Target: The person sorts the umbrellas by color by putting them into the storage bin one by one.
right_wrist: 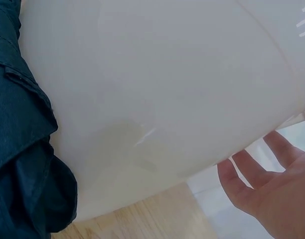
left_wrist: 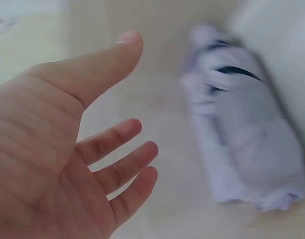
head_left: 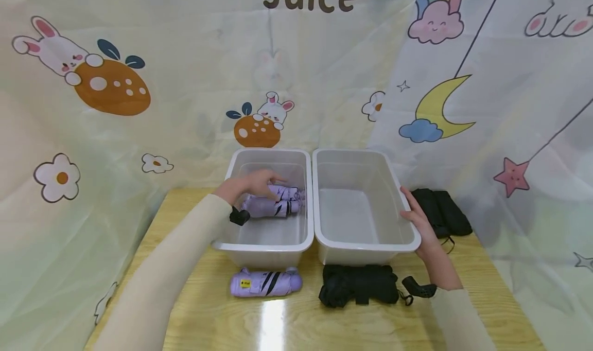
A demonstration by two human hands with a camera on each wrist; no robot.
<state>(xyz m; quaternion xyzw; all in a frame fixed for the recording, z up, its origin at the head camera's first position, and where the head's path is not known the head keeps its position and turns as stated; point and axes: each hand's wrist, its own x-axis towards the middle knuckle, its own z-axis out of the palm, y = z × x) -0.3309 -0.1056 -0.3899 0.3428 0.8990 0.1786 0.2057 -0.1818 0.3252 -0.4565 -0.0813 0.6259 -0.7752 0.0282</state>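
Two folded lilac umbrellas (head_left: 271, 207) with black stripes lie side by side in the left white bin (head_left: 264, 247). Over them is my left hand (head_left: 255, 183), its palm bare and its fingers spread loosely. In the left wrist view the lilac umbrellas (left_wrist: 242, 119) appear blurred, apart from the fingertips. My right hand (head_left: 419, 222) holds the right rim of the right white bin (head_left: 366, 247), thumb over the rim and fingers along the outside. The right wrist view shows fingers (right_wrist: 244, 172) at that bin's outer wall (right_wrist: 167, 99).
Before the left bin lies another lilac umbrella (head_left: 266, 283). A folded black umbrella (head_left: 359, 285) lies before the right bin. More black folded umbrellas (head_left: 442, 212) lie right of it, near the right hand. The wooden table (head_left: 222, 325) meets a printed cloth backdrop (head_left: 194, 83).
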